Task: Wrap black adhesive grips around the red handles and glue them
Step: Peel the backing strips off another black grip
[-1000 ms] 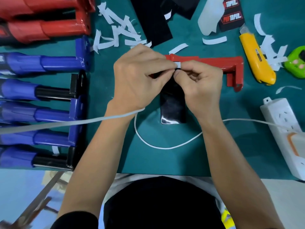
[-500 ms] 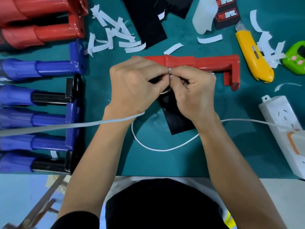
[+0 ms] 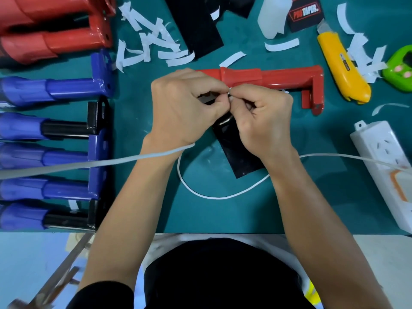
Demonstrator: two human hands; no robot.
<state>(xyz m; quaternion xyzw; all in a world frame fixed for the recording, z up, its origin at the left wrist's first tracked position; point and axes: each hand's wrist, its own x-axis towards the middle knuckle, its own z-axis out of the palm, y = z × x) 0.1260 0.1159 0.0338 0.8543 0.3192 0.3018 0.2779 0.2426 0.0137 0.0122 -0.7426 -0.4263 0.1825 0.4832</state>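
Black grip [image 3: 240, 157] has tilted; left hand [image 3: 185, 108] and right hand [image 3: 260, 121] pinch its top edge, likely peeling backing.

Left hand [image 3: 185, 112], right hand [image 3: 263, 121] pinch black sheet [image 3: 238, 152] top edge, beside red handle [image 3: 267, 78].

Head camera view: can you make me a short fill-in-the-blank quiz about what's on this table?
The grip sheet that the left hand and right hand pinch is ___.
The handle lying just beyond them is ___.
The utility knife right of that handle is ___.
The power strip at the far right is ___.
Missing words: black, red, yellow, white.
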